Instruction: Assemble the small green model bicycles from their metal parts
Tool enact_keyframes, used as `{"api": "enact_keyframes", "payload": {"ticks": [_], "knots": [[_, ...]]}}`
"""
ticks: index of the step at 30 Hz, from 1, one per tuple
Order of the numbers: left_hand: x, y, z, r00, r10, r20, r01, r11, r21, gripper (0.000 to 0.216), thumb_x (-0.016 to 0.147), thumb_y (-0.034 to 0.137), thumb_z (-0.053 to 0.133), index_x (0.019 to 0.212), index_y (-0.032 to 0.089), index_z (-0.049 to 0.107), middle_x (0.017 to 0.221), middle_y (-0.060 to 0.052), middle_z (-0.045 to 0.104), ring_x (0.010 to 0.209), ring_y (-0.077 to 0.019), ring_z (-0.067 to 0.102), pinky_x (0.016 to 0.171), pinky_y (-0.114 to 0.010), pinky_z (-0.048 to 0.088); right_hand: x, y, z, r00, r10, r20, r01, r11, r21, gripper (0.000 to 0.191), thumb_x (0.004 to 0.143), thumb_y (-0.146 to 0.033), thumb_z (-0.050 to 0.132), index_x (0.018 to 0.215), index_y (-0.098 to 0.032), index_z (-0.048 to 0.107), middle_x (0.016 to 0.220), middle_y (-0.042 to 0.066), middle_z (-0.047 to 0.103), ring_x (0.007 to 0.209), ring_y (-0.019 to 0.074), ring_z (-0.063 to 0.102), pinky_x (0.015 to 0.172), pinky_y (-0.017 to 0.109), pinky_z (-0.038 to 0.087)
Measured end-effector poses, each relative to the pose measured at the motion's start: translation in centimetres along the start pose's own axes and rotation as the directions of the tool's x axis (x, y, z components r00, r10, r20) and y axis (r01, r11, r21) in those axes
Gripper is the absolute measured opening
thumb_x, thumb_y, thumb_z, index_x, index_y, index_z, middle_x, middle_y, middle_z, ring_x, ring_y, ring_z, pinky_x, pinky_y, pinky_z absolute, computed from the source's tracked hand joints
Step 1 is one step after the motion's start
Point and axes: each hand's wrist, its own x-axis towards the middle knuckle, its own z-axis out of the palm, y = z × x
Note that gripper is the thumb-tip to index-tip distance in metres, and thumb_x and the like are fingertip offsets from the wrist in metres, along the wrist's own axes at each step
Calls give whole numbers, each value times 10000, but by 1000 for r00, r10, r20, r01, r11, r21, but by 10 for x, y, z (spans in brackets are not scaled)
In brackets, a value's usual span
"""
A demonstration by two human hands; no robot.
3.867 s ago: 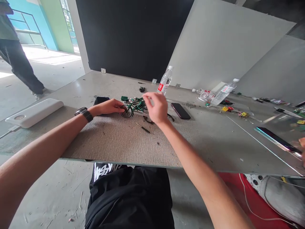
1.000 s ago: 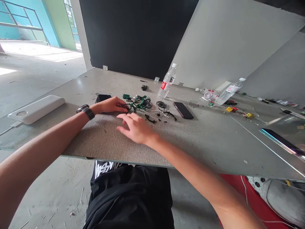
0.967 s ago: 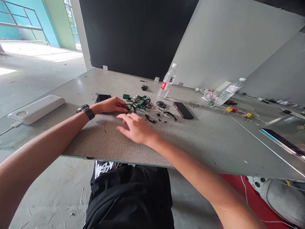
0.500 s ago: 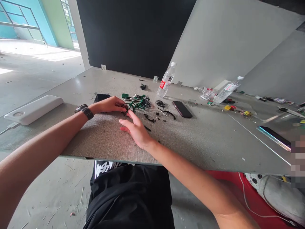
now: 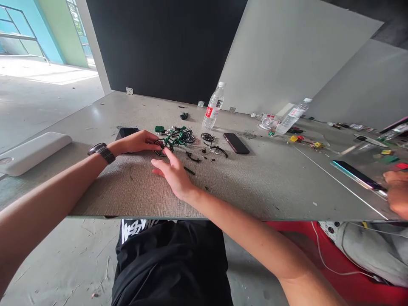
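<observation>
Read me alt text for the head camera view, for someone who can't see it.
A person's left hand and right hand are at one wheel of a green model bicycle on a table. Nearby are a loose wheel, phone and clear bottle.

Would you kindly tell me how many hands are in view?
3: the left hand, at a wheel of the small green bicycle; the right hand, at the same wheel; and a co-worker's hand, partly cut off at the right edge.
</observation>
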Motion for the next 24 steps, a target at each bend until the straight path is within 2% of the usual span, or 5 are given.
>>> {"api": "enact_keyframes", "payload": {"ticks": [5, 15, 18, 22, 24], "knots": [[0, 4, 0, 999, -44, 9, 44, 999, -13, 339, 935, 461, 655, 1006, 147, 763, 856, -38, 732, 711, -137, 600, 627, -233, 432, 0, 0, 0, 1000, -5, 3, 5, 1000, 12, 992, 803, -402, 774, 1632, -168, 284, 1258, 136, 692, 1228, 279, 627, 1017, 449, 548], [0, -2, -1, 999, 40, -9, -40, 998, 45, 316, 947, 446, 633, 1011, 167, 769, 806, -22, 718, 693, -131, 586, 607, -227, 402, -1, -5, 0, 999, 42, -8, -41, 998, 55, 1018, 780, -397, 784, 1630, -146, 284, 1370, 147, 643, 1172, 259, 646, 1055, 449, 533], [0, -2, -1, 1000, -1, -1, 1, 999, 33, 325, 943, 453, 637, 1014, 162, 763, 821, -23, 719, 706, -134, 586, 620, -229, 410, -1, -5, 0, 999, 49, -11, -48, 996, 71, 978, 769, -397, 790, 1615, -212, 336, 1490, 123, 564, 1162, 247, 648, 1062, 446, 532], [0, 0, -1, 1000, -14, 18, 13, 1000, 24, 335, 939, 452, 635, 1042, 162, 767, 887, -33, 740, 734, -136, 598, 641, -233, 417, -2, -6, 0, 999, 33, -21, -31, 996, 87, 966, 744, -392, 801, 1598, -254, 372, 1657, 98, 367, 1167, 235, 638, 1055, 437, 544], [-1, 1, -1, 1000, 5, 15, -6, 999, 36, 326, 935, 439, 636, 1042, 162, 772, 884, -32, 745, 725, -131, 596, 636, -231, 411, -3, -6, 0, 999, 31, -16, -29, 995, 97, 968, 737, -389, 802, 1597, -257, 376, 1665, 90, 357, 1165, 231, 637, 1051, 432, 548]]}}
